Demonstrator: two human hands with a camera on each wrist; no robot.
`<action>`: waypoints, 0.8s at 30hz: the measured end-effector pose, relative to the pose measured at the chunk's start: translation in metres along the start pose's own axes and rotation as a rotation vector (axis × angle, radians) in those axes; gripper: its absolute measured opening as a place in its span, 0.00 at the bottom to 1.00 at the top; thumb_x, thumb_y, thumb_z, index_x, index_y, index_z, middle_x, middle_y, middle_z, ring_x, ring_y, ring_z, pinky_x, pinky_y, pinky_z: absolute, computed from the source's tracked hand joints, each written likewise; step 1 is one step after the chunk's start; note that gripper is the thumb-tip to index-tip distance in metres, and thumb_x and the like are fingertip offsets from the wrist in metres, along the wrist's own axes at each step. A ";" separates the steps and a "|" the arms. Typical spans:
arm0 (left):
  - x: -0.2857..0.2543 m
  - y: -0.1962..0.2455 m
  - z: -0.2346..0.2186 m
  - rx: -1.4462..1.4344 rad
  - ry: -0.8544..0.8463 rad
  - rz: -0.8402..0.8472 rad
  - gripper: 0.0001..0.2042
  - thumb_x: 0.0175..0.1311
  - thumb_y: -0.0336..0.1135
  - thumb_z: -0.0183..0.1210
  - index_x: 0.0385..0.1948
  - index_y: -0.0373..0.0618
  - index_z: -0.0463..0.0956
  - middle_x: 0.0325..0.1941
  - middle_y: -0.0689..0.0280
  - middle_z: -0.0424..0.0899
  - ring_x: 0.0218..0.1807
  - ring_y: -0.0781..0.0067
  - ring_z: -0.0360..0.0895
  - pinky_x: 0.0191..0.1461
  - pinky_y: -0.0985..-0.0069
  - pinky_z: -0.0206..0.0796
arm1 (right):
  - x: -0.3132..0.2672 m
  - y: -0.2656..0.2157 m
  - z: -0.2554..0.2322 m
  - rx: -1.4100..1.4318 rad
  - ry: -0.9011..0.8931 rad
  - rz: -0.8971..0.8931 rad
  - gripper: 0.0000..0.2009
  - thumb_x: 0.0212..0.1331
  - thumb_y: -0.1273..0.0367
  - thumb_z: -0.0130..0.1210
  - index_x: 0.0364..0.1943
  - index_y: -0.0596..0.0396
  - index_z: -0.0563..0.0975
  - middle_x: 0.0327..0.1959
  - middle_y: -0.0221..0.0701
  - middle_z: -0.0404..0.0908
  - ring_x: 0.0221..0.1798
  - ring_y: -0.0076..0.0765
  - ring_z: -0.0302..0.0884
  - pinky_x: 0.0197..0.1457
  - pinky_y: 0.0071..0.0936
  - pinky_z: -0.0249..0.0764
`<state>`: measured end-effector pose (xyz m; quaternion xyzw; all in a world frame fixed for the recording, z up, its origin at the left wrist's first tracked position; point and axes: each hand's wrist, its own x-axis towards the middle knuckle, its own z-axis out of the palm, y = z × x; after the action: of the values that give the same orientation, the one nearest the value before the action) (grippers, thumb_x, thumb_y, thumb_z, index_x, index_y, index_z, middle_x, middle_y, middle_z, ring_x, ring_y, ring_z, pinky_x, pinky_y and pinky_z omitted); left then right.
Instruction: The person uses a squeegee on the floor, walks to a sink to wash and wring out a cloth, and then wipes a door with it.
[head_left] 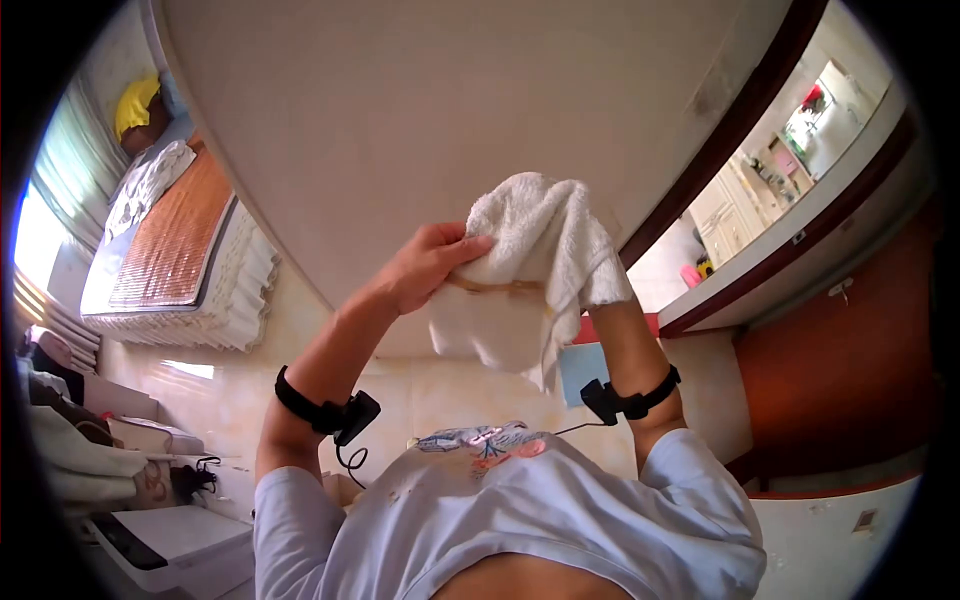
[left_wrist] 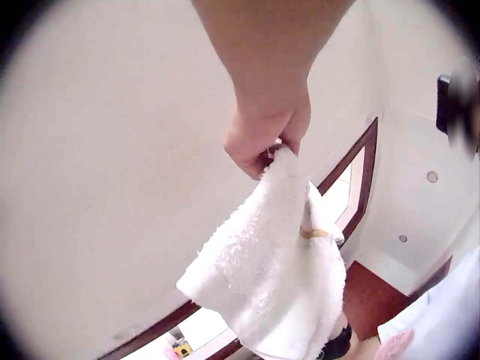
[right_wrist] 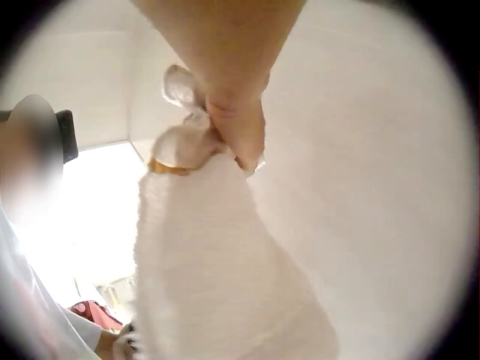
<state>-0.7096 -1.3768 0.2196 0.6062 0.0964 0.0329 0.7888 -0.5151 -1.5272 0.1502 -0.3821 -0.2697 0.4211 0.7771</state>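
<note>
A white terry towel (head_left: 535,230) with a tan stripe hangs in loose folds between the two hands, in front of the chest. My left hand (head_left: 425,265) pinches one edge of it between thumb and fingers. In the left wrist view the towel (left_wrist: 262,262) drops from those fingertips and spreads out below. Folds cover my right hand in the head view. The right wrist view shows the right hand (right_wrist: 238,131) gripping a bunched part of the towel, with the cloth (right_wrist: 217,255) falling beneath it.
A pale wall (head_left: 400,100) stands right ahead. To the left are a bed (head_left: 165,240) with a woven mat and a white printer (head_left: 180,540). On the right, a dark-framed doorway (head_left: 650,245) shows another room, near a red-brown door (head_left: 850,340). A light blue object (head_left: 583,372) is below the towel.
</note>
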 end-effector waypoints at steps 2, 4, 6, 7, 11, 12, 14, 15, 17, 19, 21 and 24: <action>-0.003 0.005 -0.001 -0.083 0.055 -0.088 0.18 0.61 0.40 0.49 0.45 0.34 0.67 0.39 0.60 0.76 0.37 0.73 0.75 0.41 0.76 0.71 | -0.002 0.002 0.000 -0.009 0.012 0.022 0.17 0.58 0.65 0.43 0.49 0.59 0.67 0.48 0.32 0.71 0.51 0.30 0.67 0.54 0.29 0.65; -0.004 0.011 0.002 -0.193 0.101 -0.107 0.17 0.61 0.39 0.48 0.44 0.35 0.68 0.38 0.60 0.76 0.36 0.72 0.76 0.39 0.74 0.72 | -0.003 0.002 -0.001 -0.047 0.040 0.029 0.17 0.58 0.65 0.44 0.49 0.60 0.67 0.48 0.32 0.71 0.51 0.30 0.67 0.54 0.28 0.65; -0.003 0.015 0.009 -0.334 0.133 -0.071 0.15 0.61 0.38 0.48 0.43 0.36 0.69 0.37 0.61 0.76 0.36 0.71 0.76 0.39 0.73 0.72 | -0.005 0.003 -0.006 -0.126 0.130 -0.003 0.17 0.58 0.66 0.44 0.49 0.60 0.68 0.48 0.32 0.71 0.51 0.30 0.68 0.54 0.28 0.65; 0.002 0.016 0.009 -0.322 0.171 -0.069 0.14 0.60 0.38 0.48 0.42 0.38 0.70 0.36 0.61 0.76 0.37 0.70 0.76 0.39 0.73 0.72 | -0.007 0.004 -0.008 -0.192 0.208 -0.042 0.17 0.58 0.66 0.44 0.49 0.61 0.68 0.48 0.32 0.71 0.51 0.30 0.68 0.54 0.28 0.65; 0.019 0.013 0.014 -0.091 0.292 -0.068 0.14 0.59 0.37 0.48 0.42 0.38 0.70 0.37 0.62 0.75 0.36 0.71 0.74 0.37 0.73 0.72 | -0.036 0.027 -0.027 -0.433 0.385 -0.219 0.16 0.57 0.70 0.42 0.50 0.59 0.68 0.49 0.33 0.70 0.49 0.30 0.68 0.52 0.29 0.66; 0.029 0.001 0.010 0.006 0.309 -0.038 0.14 0.59 0.37 0.48 0.42 0.39 0.70 0.36 0.62 0.74 0.37 0.71 0.73 0.36 0.72 0.72 | -0.043 0.035 -0.031 -0.339 0.234 -0.156 0.18 0.57 0.70 0.42 0.53 0.57 0.66 0.49 0.35 0.69 0.49 0.30 0.68 0.51 0.30 0.66; 0.039 -0.010 0.026 0.267 0.196 -0.077 0.15 0.58 0.34 0.50 0.46 0.41 0.69 0.39 0.63 0.73 0.39 0.72 0.72 0.32 0.72 0.73 | -0.059 0.048 -0.032 -0.154 -0.061 0.047 0.17 0.57 0.70 0.42 0.52 0.55 0.63 0.47 0.36 0.69 0.47 0.31 0.67 0.50 0.33 0.65; 0.038 -0.013 0.048 0.421 0.070 -0.099 0.15 0.56 0.35 0.52 0.46 0.43 0.69 0.43 0.61 0.72 0.43 0.70 0.72 0.35 0.72 0.72 | -0.064 0.047 -0.024 -0.114 -0.150 0.123 0.15 0.57 0.70 0.42 0.50 0.55 0.64 0.45 0.36 0.69 0.46 0.32 0.67 0.49 0.33 0.65; 0.045 -0.038 0.079 1.061 -0.366 0.460 0.18 0.54 0.38 0.55 0.47 0.46 0.68 0.51 0.58 0.68 0.46 0.64 0.72 0.40 0.70 0.71 | -0.074 0.033 -0.006 -0.147 -0.189 0.122 0.11 0.56 0.69 0.42 0.44 0.54 0.64 0.40 0.35 0.69 0.43 0.34 0.67 0.47 0.34 0.63; 0.025 -0.049 0.105 1.494 -0.613 0.839 0.21 0.51 0.41 0.57 0.48 0.47 0.67 0.57 0.56 0.63 0.46 0.61 0.72 0.44 0.68 0.69 | -0.081 -0.002 0.018 -0.270 -0.160 -0.055 0.08 0.56 0.69 0.42 0.38 0.54 0.64 0.36 0.34 0.68 0.39 0.36 0.67 0.45 0.36 0.62; -0.008 -0.037 0.121 1.370 -0.535 0.658 0.23 0.51 0.43 0.57 0.49 0.47 0.67 0.59 0.56 0.60 0.47 0.61 0.72 0.46 0.67 0.68 | -0.087 -0.048 0.044 -0.454 -0.075 -0.364 0.05 0.55 0.69 0.42 0.33 0.54 0.65 0.31 0.34 0.68 0.36 0.38 0.66 0.43 0.37 0.61; -0.035 -0.036 0.093 1.186 -0.407 0.633 0.21 0.54 0.43 0.55 0.48 0.44 0.68 0.56 0.58 0.66 0.47 0.61 0.72 0.48 0.68 0.66 | -0.066 -0.115 0.066 -0.923 0.166 -0.897 0.06 0.54 0.68 0.41 0.24 0.53 0.65 0.24 0.33 0.68 0.32 0.40 0.66 0.41 0.38 0.59</action>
<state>-0.7287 -1.4803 0.2120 0.9272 -0.2326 0.0886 0.2797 -0.5455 -1.6002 0.2758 -0.5584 -0.4953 -0.1345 0.6517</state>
